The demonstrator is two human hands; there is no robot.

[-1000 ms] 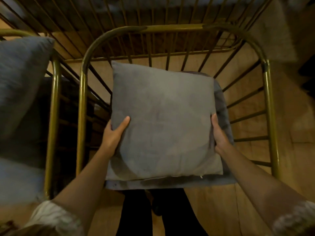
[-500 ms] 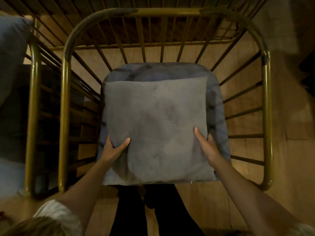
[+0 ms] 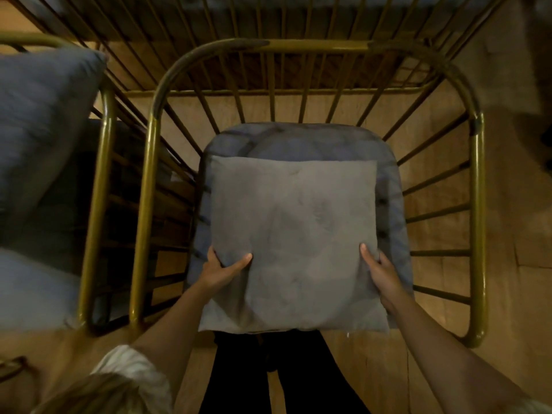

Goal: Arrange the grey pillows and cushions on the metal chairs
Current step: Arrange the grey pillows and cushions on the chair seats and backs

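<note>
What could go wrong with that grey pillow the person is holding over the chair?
The grey pillow sticks out past the front edge of the seat cushion, so it might tip off onto the floor if let go here. The left hand and right hand grip only its near corners, so the far end could sag or land crooked.

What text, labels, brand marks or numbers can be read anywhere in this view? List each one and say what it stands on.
None. No word, label, brand, number or sign can be read in this view.
The grey pillow, held at its sides by the left hand and right hand, has a plain face.
The seat cushion and the metal chair carry no visible marking.
The second pillow at the left is blurred, with no print discernible.
</note>
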